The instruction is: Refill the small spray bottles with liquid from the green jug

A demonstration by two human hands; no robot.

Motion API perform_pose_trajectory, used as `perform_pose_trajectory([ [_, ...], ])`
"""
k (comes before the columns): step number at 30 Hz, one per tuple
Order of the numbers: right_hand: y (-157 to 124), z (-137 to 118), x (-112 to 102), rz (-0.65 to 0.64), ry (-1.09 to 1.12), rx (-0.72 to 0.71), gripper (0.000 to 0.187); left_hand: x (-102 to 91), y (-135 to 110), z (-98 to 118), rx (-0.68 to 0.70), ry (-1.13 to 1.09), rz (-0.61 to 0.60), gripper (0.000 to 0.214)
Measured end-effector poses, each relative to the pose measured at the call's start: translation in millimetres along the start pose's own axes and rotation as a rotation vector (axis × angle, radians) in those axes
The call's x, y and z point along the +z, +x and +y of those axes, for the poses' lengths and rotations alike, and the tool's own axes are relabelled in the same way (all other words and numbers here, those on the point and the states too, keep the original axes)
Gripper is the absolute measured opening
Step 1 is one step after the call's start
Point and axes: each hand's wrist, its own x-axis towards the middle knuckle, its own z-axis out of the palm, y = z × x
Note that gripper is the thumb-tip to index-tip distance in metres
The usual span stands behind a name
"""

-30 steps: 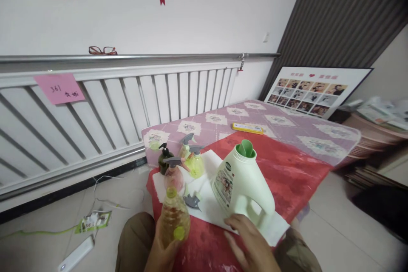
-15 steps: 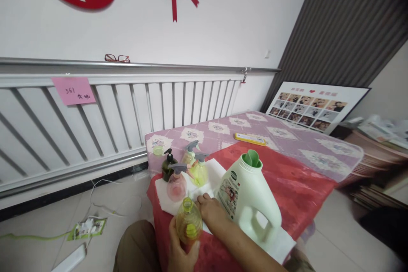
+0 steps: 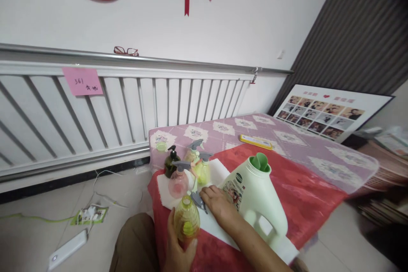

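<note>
My left hand (image 3: 178, 250) is wrapped round a small yellow-green bottle (image 3: 186, 220) with no top on it, held upright over the near edge of the red cloth (image 3: 299, 191). My right hand (image 3: 216, 205) reaches across the white towel (image 3: 165, 187), fingers closed on the grey spray head (image 3: 199, 199) lying there. A large pale green detergent jug (image 3: 256, 197) with an open mouth stands just right of that hand. Behind stand a pink spray bottle (image 3: 178, 180), a yellow-green spray bottle (image 3: 203, 170), another spray bottle (image 3: 193, 151) and a dark pump bottle (image 3: 170, 162).
The low table has a purple patterned cover (image 3: 287, 136) with a yellow flat box (image 3: 256, 141) on it. A white radiator (image 3: 127, 102) with a pink note (image 3: 82, 81) runs along the wall. Cables, a leaflet and a power strip (image 3: 65, 250) lie on the floor.
My right hand came off the jug's base and moved left onto the towel, where it has closed on the grey spray head. My left hand has brought the bottle upright.
</note>
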Motion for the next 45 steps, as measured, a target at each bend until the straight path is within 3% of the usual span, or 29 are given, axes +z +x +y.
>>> perform_pose_trajectory([
  [3,-3,9,-14,0.085,0.074,0.02,0.031,0.0,2,-6,0.005,0.025,0.022,0.083],
  [7,-8,18,-35,0.228,0.191,0.082,0.031,-3.9,6,-10,-0.005,0.027,-0.066,0.086],
  [12,-20,14,-71,0.488,0.605,0.272,0.022,-2.2,6,-7,-0.026,0.011,-0.103,0.088],
  [16,-30,5,-98,0.639,0.949,0.484,0.03,2.0,3,0,-0.006,0.022,-0.114,0.087],
  [21,-35,1,-112,0.811,1.179,0.527,0.032,2.5,2,8,-0.011,0.026,-0.125,0.085],
  [28,-38,-3,-120,0.836,1.129,0.533,0.029,1.9,2,7,0.018,0.046,-0.131,0.084],
  [35,-27,-8,-128,0.701,1.071,0.469,0.031,1.1,3,9,0.009,0.058,-0.143,0.086],
  [39,-17,-15,-114,0.599,1.084,0.431,0.032,2.6,2,8,0.027,0.049,-0.118,0.085],
  [45,-14,-23,-72,0.454,1.166,0.397,0.027,2.6,3,4,0.035,0.037,-0.159,0.085],
])
